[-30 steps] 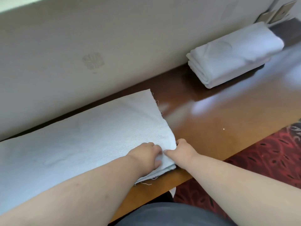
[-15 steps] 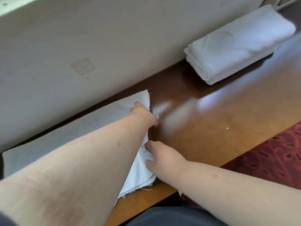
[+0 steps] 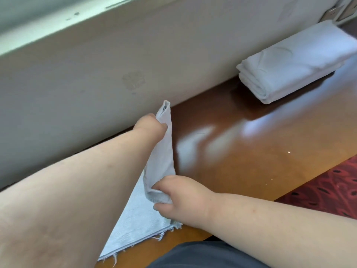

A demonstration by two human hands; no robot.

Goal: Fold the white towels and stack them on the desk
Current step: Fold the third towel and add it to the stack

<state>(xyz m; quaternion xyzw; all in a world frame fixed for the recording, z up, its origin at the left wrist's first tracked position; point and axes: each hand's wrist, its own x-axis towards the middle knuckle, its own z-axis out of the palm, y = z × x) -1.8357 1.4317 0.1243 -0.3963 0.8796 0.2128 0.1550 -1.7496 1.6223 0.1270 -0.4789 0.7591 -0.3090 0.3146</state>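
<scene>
Fingers [image 3: 161,126] of left hand [image 3: 149,125] curled tight around far corner of white towel [image 3: 160,151], pinching bunched edge so that small loop of cloth sticks up above fist, close to wall [image 3: 96,64]. Fingers and thumb of right hand [image 3: 183,198] curled round near end of same raised edge, cloth wadded between thumb above and fingers below. Lifted edge stretched between both hands, running from near right to far left above desk [image 3: 241,151]. Rest of towel flat on desk underneath left forearm, towards near left; pale, faintly bluish white, terry-textured, near hem frayed with loose threads hanging over desk's front edge.

Counted: one towel in hand, one stack of folded white towels [image 3: 293,62] at far right of desk against wall, several layers visible at rounded fold, exact number unclear. Two hands, both bare-armed.

Glossy brown wood desk, streaked with bright reflections. Red patterned carpet [image 3: 328,186] at near right. Dark grey garment [image 3: 202,256] at bottom edge.
</scene>
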